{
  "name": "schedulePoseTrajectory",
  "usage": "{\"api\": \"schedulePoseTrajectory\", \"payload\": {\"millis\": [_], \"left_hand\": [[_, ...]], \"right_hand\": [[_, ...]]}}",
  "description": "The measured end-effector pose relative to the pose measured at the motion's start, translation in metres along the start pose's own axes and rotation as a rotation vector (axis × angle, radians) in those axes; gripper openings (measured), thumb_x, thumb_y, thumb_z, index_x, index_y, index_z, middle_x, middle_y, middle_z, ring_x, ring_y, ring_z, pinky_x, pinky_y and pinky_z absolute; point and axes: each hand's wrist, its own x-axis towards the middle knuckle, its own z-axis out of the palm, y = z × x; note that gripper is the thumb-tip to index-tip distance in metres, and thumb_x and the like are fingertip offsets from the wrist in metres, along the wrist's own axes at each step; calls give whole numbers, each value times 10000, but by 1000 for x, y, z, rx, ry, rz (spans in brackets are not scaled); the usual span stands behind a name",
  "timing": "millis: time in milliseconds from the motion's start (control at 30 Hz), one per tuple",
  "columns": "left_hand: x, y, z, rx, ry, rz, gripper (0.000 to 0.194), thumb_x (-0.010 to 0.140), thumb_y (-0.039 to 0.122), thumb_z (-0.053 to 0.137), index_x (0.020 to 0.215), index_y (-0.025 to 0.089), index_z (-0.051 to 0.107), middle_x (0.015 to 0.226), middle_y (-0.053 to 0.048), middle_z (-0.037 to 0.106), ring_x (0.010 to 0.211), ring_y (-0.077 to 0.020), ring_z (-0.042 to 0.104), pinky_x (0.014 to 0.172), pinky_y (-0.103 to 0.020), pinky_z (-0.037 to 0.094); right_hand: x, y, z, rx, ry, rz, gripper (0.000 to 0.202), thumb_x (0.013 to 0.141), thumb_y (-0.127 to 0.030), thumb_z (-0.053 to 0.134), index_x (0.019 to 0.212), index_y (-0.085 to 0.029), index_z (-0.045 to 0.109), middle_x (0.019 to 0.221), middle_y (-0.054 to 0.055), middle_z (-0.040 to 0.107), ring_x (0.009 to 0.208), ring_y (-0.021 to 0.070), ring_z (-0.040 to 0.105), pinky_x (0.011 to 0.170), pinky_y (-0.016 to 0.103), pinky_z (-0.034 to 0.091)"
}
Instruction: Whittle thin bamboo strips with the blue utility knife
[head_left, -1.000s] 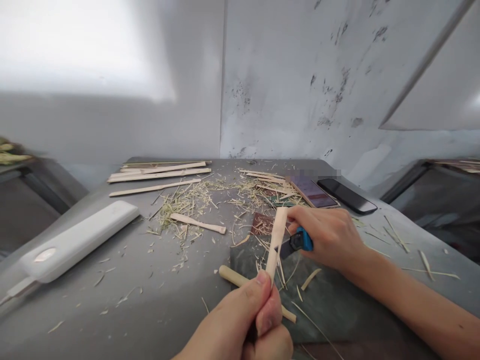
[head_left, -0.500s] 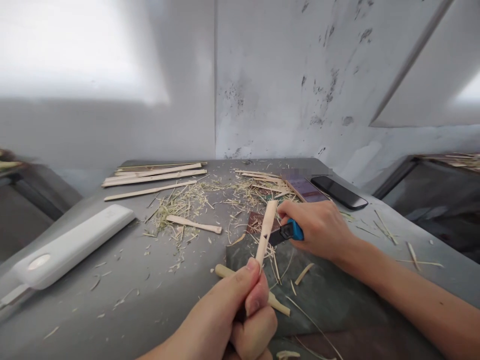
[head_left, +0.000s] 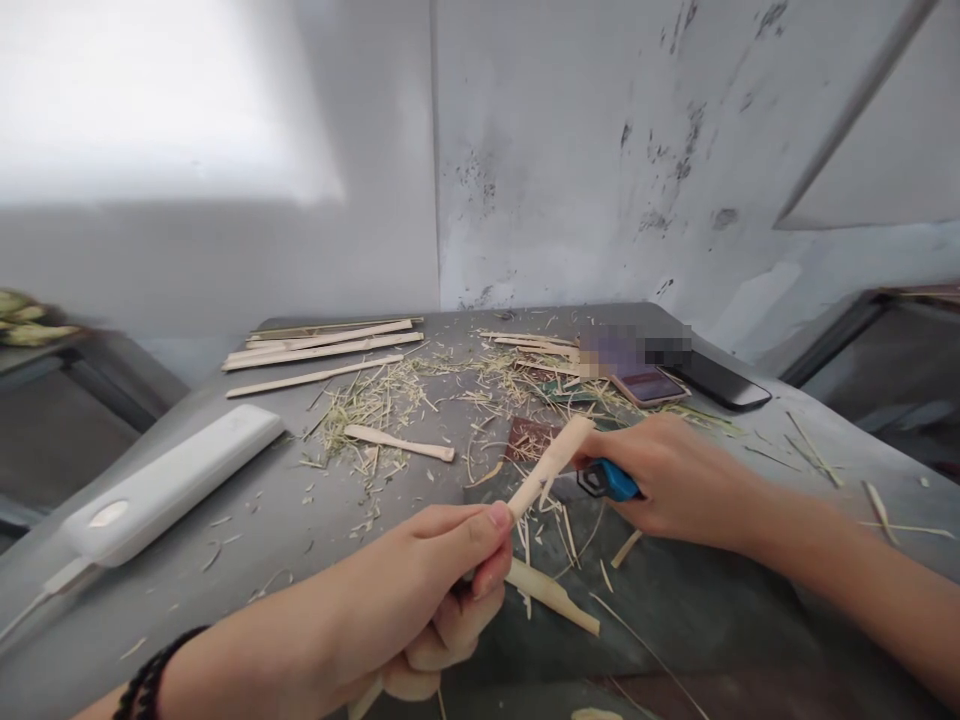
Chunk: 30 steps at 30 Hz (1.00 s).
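Note:
My left hand (head_left: 442, 580) is closed around the lower end of a pale bamboo strip (head_left: 559, 455), which tilts up to the right. My right hand (head_left: 671, 480) grips a blue-handled utility knife (head_left: 621, 480) just beside the strip's far end. A thin shaving hangs from the strip's lower edge near the knife. The blade is hard to make out. Beneath the hands another shaped bamboo piece (head_left: 555, 597) lies on a dark green mat (head_left: 675, 610). Farther left, a slim carved piece (head_left: 401, 443) rests among shavings.
Several long bamboo strips (head_left: 322, 352) lie at the back left, with shorter strips (head_left: 532, 345) behind the shavings. Two phones, one purple-screened (head_left: 649, 387) and one black (head_left: 727, 383), lie at the back right. A white device (head_left: 180, 480) with a cable sits on the left.
The bamboo strip has tipped further right, and my left hand has shifted left. My right hand with the knife has moved right. A shaving now curls off the strip.

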Motion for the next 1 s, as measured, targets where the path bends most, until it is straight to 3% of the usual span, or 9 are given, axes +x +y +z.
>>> {"api": "schedulePoseTrajectory", "payload": {"millis": [167, 333, 433, 567, 733, 833, 1000], "left_hand": [[1, -3, -7, 96, 60, 4, 460, 1050, 619, 444, 782, 246, 417, 582, 114, 301, 436, -55, 109, 358, -141, 115], [7, -3, -15, -45, 195, 216, 486, 1055, 593, 475, 740, 229, 399, 587, 108, 261, 466, -61, 109, 371, -140, 124], [9, -4, -16, -163, 252, 289, 504, 1044, 606, 503, 734, 227, 380, 601, 105, 218, 488, -67, 91, 380, -139, 137], [9, -9, -3, -298, 145, 232, 477, 1047, 606, 488, 760, 238, 390, 581, 107, 191, 468, -71, 65, 365, -139, 110], [14, -19, 17, -386, -61, 164, 497, 1002, 662, 532, 766, 248, 389, 529, 114, 186, 420, -66, 62, 357, -147, 64], [21, -25, 21, -393, -153, 234, 513, 962, 663, 598, 745, 242, 400, 485, 118, 213, 400, -53, 79, 379, -159, 52], [32, -34, 23, -405, -187, 287, 536, 915, 678, 660, 714, 234, 436, 447, 116, 268, 395, -47, 84, 400, -182, 83]], "right_hand": [[1, -7, 0, -12, 22, -4, 346, 732, -118, 513, 1007, -268, 659, 630, -42, 692, 511, 167, 615, 544, 308, 259], [1, -13, 5, -1, 10, 70, 251, 794, -150, 520, 982, -276, 632, 635, -44, 685, 534, 177, 639, 531, 315, 267], [1, -18, 6, 66, 62, 63, 276, 860, -171, 532, 1088, -281, 642, 727, -37, 744, 574, 175, 680, 546, 307, 332], [2, -26, 6, 114, 148, 51, 265, 957, -245, 564, 1213, -276, 622, 850, -24, 792, 666, 179, 732, 567, 304, 379], [3, -33, 10, 67, 178, -8, 344, 911, -175, 567, 1237, -281, 591, 904, -39, 795, 741, 192, 764, 572, 320, 375], [3, -36, 10, 44, 192, -19, 278, 965, -213, 555, 1237, -266, 585, 842, -43, 774, 699, 184, 749, 567, 325, 368], [2, -35, 8, 7, 265, 20, 117, 991, -284, 549, 1087, -239, 599, 681, -44, 691, 563, 163, 667, 533, 322, 328]]}}
